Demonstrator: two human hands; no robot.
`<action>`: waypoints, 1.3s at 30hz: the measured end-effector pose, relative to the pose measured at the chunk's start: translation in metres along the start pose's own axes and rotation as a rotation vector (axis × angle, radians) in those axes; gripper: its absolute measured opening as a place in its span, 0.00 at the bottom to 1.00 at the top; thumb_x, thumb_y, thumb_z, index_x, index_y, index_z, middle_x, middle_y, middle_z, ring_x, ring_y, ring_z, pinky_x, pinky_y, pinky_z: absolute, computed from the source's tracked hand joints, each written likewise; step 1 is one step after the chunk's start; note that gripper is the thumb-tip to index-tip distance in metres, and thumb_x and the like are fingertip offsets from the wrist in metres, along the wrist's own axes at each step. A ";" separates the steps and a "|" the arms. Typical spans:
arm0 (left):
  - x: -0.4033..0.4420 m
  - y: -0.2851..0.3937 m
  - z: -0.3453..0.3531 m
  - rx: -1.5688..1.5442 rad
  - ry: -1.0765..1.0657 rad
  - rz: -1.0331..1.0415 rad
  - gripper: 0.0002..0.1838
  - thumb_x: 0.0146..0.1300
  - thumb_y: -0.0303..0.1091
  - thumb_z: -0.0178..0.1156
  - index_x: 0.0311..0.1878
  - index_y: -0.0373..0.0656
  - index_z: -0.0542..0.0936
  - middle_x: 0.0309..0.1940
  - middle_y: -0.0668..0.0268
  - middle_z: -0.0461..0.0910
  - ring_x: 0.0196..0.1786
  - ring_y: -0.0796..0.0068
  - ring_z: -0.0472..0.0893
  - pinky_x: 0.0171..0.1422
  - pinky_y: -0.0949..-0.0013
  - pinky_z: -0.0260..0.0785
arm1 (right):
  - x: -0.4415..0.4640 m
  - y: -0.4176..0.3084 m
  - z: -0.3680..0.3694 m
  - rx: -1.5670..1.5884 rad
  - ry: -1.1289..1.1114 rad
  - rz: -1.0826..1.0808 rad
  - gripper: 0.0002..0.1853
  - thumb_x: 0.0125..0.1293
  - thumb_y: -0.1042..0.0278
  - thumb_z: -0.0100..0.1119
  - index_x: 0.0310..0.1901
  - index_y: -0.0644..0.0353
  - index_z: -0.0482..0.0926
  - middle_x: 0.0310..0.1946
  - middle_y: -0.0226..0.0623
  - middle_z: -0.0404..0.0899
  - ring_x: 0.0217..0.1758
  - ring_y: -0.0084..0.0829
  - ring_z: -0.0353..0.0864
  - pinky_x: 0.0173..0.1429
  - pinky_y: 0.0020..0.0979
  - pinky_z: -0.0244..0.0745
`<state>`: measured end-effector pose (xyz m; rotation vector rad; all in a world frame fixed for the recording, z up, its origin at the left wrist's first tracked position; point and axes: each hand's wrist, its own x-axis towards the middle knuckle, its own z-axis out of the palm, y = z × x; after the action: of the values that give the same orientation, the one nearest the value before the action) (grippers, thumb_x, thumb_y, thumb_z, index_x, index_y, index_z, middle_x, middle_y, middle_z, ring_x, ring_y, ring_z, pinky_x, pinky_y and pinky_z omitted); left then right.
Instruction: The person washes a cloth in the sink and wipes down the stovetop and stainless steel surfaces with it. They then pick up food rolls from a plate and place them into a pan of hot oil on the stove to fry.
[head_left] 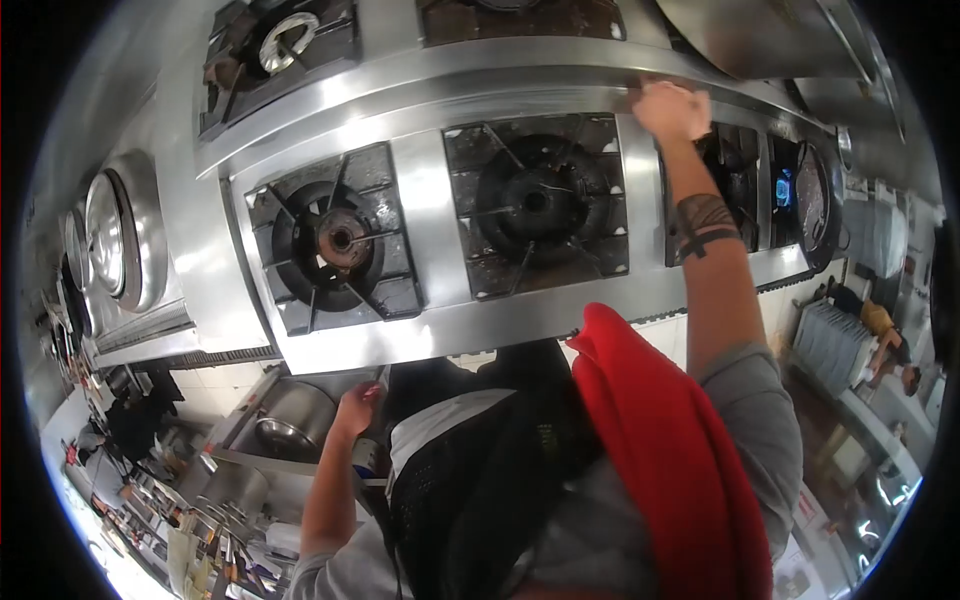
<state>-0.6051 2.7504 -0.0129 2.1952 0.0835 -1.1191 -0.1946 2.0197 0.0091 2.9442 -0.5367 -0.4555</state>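
Note:
My right hand is stretched far forward over the steel stove top. Its fingers are curled and slightly blurred, against the raised steel ledge behind the burners; whatever may be in them is hidden. Below the stove's front edge, my left hand hangs low with its fingers closed. A small reddish patch shows at its fingertips, too small to name. Closest to my right arm are the middle burner and a partly covered burner. The left burner has a rusty centre.
A blue flame burns at the far right beside a dark round pan. Lidded steel pots stand at left, and a large pot sits below. Another person is at right. A red cloth hangs over my front.

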 end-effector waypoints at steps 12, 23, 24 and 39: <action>-0.079 -0.106 -0.020 -0.411 0.103 -0.294 0.13 0.71 0.30 0.58 0.55 0.37 0.83 0.45 0.47 0.87 0.49 0.56 0.88 0.53 0.62 0.78 | -0.166 -0.539 -0.041 0.306 0.122 -0.646 0.13 0.58 0.65 0.58 0.37 0.55 0.91 0.37 0.45 0.89 0.45 0.43 0.89 0.45 0.43 0.83; -0.169 -0.259 0.023 -0.498 0.240 -0.450 0.16 0.70 0.35 0.57 0.55 0.36 0.83 0.43 0.47 0.87 0.49 0.52 0.87 0.55 0.60 0.78 | -0.267 -0.695 -0.070 -0.002 0.208 -1.278 0.17 0.53 0.67 0.58 0.43 0.63 0.87 0.47 0.46 0.87 0.55 0.43 0.84 0.57 0.42 0.81; -0.164 -0.263 0.027 -0.514 0.246 -0.442 0.16 0.70 0.35 0.57 0.55 0.36 0.83 0.43 0.47 0.87 0.49 0.52 0.87 0.55 0.60 0.78 | -0.270 -0.705 -0.034 -0.109 0.191 -1.322 0.16 0.52 0.67 0.59 0.40 0.64 0.87 0.48 0.46 0.86 0.58 0.43 0.82 0.59 0.41 0.79; -0.146 -0.150 0.022 -0.316 0.352 -0.163 0.16 0.71 0.36 0.59 0.56 0.36 0.82 0.46 0.49 0.87 0.51 0.53 0.86 0.57 0.61 0.76 | -0.501 -0.365 0.090 0.303 0.136 -1.254 0.16 0.58 0.62 0.58 0.42 0.63 0.84 0.42 0.40 0.84 0.47 0.38 0.83 0.54 0.42 0.77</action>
<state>-0.7628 2.8877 0.0071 2.0972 0.5623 -0.7303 -0.5507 2.5347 0.0002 3.1577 1.4421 -0.2344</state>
